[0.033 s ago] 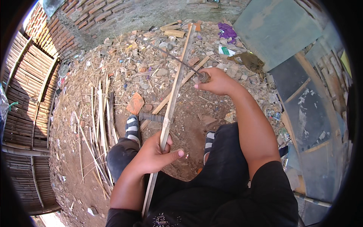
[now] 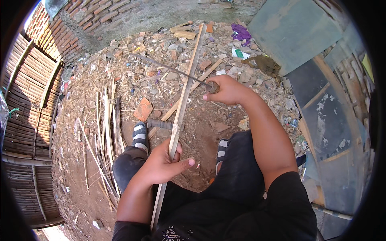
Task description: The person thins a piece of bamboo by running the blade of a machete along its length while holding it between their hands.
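My left hand is closed round a long wooden strip, its thumb sticking out to the right. The strip runs from my lap up and away, leaning slightly right at its far end. In my right hand is the wooden handle of a machete. Its thin dark blade points to the far left and crosses the upper part of the strip; whether it bites into the wood I cannot tell. Another wooden strip lies on the ground behind, beside a short dark log.
A pile of thin wooden strips lies left of my left leg. Rubble and litter cover the ground beyond, with a purple cloth. Dark panels lean at the right, a bamboo wall stands left, a brick wall behind.
My right hand has shifted slightly left and down, and the machete's blade now reaches farther left across the strip. My left hand and the strip have barely moved.
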Tool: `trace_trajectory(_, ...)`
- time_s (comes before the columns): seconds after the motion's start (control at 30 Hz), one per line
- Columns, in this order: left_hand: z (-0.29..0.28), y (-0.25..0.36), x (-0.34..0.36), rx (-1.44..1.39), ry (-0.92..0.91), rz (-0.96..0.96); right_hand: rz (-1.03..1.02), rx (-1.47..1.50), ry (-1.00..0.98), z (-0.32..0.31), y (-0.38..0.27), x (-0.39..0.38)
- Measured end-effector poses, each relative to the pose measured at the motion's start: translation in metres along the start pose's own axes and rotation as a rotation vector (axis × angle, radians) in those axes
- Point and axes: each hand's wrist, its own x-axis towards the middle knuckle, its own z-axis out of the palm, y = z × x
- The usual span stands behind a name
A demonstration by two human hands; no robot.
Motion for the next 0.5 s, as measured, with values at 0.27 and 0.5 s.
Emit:
trace_trajectory(0.27, 0.003, 0.005, -0.002, 0.006, -0.059, -0.028, 0.130, 0.085, 0.061, -0.020, 0.032, 0.002)
trace_trajectory(0.5, -0.001, -0.003, -0.003, -0.031, -0.017, 0.008, -0.161, 0.002, -0.228, 0.006, -0.031, -0.004)
